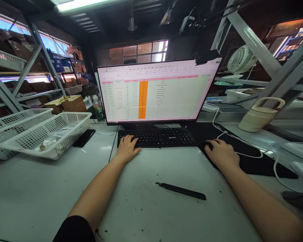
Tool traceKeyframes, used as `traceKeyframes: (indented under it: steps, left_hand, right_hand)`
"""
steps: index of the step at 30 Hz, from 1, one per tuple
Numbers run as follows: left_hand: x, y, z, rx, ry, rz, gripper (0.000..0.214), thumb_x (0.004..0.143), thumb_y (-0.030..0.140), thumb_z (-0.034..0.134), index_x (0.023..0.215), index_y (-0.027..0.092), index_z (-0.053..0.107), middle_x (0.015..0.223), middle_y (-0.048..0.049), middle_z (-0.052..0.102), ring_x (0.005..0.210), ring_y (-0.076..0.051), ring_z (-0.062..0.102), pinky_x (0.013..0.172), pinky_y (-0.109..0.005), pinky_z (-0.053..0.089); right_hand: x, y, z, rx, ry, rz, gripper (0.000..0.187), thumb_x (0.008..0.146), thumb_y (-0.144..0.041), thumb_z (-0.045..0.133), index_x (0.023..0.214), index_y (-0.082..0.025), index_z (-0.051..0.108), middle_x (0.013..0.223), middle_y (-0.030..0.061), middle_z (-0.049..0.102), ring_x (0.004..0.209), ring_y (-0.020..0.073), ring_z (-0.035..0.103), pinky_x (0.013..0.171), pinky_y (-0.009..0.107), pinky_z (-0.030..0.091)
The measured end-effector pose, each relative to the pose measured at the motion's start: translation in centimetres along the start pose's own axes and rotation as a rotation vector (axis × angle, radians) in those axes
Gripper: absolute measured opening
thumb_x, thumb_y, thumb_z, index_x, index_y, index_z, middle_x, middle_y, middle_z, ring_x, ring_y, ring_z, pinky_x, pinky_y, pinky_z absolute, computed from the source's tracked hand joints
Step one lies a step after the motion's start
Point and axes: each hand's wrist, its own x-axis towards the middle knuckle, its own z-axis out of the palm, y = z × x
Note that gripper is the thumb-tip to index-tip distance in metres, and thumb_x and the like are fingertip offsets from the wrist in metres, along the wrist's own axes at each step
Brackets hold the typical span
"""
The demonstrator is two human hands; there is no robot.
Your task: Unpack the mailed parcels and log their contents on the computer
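My left hand (pixel 127 148) lies on the left end of a black keyboard (pixel 159 137), fingers spread over the keys and thumb stretched out toward its front edge. My right hand (pixel 223 154) is curved over a dark computer mouse, mostly hidden under the palm and fingers, on a black mouse pad (pixel 270 164). Behind the keyboard stands a monitor (pixel 174 95) with a spreadsheet that has one orange column. Between my forearms a black craft knife (pixel 181 191) lies on the white table (pixel 146 215), its blade end pointing left.
White perforated baskets (pixel 58 151) stand on the left, one holding small items. Beside them lies a black phone (pixel 84 137). A green-labelled bottle (pixel 98 109) stands left of the monitor. On the right are a cream lidded container (pixel 257 117), a white cable (pixel 249 155) and a fan (pixel 240 59).
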Motion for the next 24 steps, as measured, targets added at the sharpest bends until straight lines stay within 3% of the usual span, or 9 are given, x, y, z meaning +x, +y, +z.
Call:
traceKeyframes:
  steps: [7,12,24]
  left_hand:
    - [-0.04,0.06,-0.15,-0.001,-0.013,-0.002,0.054,0.097,0.050,0.056,0.141,0.020,0.055,0.144,-0.0135,0.052,0.138,-0.032,0.041,0.117,-0.052,0.031]
    - [-0.05,0.14,-0.26,-0.004,-0.012,-0.007,0.053,0.097,0.049,0.057,0.141,0.020,0.055,0.145,-0.0137,0.052,0.138,-0.032,0.040,0.118,-0.051,0.030]
    - [-0.02,0.09,-0.18,-0.005,-0.011,-0.004,0.053,0.096,0.050,0.057,0.141,0.021,0.055,0.144,-0.0133,0.052,0.138,-0.031,0.040,0.118,-0.051,0.030]
  right_hand:
    - [-0.12,-0.10,-0.28,0.002,-0.025,0.008,0.057,0.099,-0.045,0.027,0.140,-0.021,0.059,0.151,0.0120,0.048,0.127,0.0367,0.048,0.095,0.049,0.047]
    - [0.21,0.16,0.30,0.000,0.005,-0.008,0.060,0.100,-0.043,0.027,0.146,-0.014,0.052,0.147,0.0179,0.051,0.122,0.0372,0.051,0.096,0.050,0.046]
    - [0.39,0.28,0.56,-0.005,0.000,-0.010,0.062,0.100,-0.045,0.024,0.145,-0.013,0.052,0.145,0.0187,0.053,0.122,0.0388,0.051,0.094,0.051,0.046]
